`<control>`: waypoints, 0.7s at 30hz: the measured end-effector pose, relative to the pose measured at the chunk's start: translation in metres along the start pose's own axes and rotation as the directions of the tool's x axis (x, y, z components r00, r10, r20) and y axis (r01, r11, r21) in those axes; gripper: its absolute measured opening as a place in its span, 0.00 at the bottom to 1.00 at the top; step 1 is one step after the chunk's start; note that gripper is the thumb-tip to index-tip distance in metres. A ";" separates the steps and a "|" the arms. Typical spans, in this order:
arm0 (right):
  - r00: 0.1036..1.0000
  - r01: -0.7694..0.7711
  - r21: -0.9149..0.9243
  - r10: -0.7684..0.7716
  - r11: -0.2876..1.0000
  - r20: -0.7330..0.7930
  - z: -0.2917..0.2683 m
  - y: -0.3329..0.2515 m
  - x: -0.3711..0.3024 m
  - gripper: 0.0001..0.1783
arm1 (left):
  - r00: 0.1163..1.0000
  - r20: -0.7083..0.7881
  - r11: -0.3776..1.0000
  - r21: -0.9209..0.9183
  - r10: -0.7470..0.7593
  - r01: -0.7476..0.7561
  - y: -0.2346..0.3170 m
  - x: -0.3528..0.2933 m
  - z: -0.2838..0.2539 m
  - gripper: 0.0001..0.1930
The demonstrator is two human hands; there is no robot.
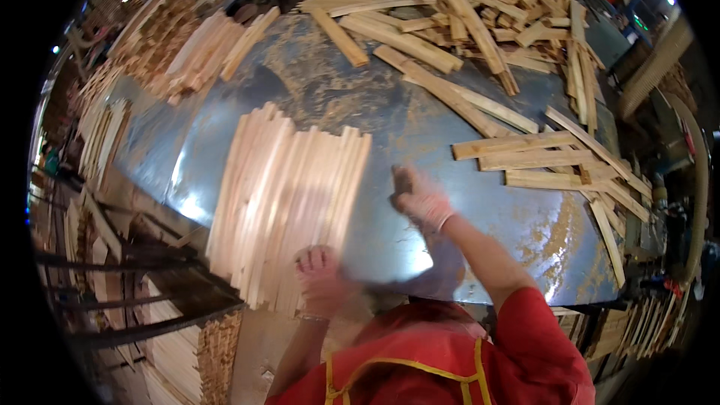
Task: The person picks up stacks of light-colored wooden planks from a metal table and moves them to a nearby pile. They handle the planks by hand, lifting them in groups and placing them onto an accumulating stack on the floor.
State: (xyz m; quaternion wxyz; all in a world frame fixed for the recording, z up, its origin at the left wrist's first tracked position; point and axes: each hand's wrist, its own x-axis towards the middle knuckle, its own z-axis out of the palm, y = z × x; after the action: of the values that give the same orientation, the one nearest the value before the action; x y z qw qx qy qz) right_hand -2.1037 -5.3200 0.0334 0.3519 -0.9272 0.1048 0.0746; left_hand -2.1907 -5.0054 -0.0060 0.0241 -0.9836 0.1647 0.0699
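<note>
A row of pale wooden slats [289, 202] lies side by side on the grey metal tabletop, just left of centre, with uneven far ends. My left hand [322, 277], in a pale glove and smeared by motion, is at the near right ends of these slats. Its fingertips show in a row against the wood, with nothing held in them. Right of the slats, my right hand [421, 199] is over bare metal, its fingers stretched forward with dark fingertips. It also wears a pale glove, holds nothing and is slightly blurred.
Loose wooden pieces [525, 157] lie crosswise at the right, below a jumbled wood heap [495, 15] at the far right. Stacked slats [202, 52] stand at the far left. Sawdust covers parts of the metal tabletop [390, 247]. A dark metal frame [172, 307] borders the lower left.
</note>
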 end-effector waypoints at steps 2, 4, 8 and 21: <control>0.967 0.070 -0.521 -0.186 0.851 -0.175 -0.056 0.076 0.027 0.32 | 0.999 0.021 0.999 0.033 0.027 -0.028 0.009 0.010 -0.003 0.41; 0.893 -0.036 -0.734 -0.309 0.678 -0.328 -0.098 0.175 0.034 0.28 | 0.997 0.059 0.999 -0.001 0.043 -0.043 0.024 0.020 -0.041 0.40; 0.987 0.045 -0.659 0.068 0.751 0.145 -0.159 0.114 0.032 0.18 | 0.992 -0.049 0.989 -0.086 0.114 -0.118 0.062 0.036 -0.042 0.40; 0.977 -0.135 -0.341 0.067 0.930 -0.204 -0.144 0.209 0.123 0.40 | 0.928 0.025 0.855 -0.400 0.371 -0.330 0.187 0.085 -0.054 0.42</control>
State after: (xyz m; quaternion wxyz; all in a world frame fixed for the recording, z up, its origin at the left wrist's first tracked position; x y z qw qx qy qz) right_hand -2.0271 -5.5863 -0.0192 0.1641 -0.9714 0.1704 0.0218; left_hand -2.1651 -5.2127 0.0302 -0.1762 -0.9172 0.3226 0.1540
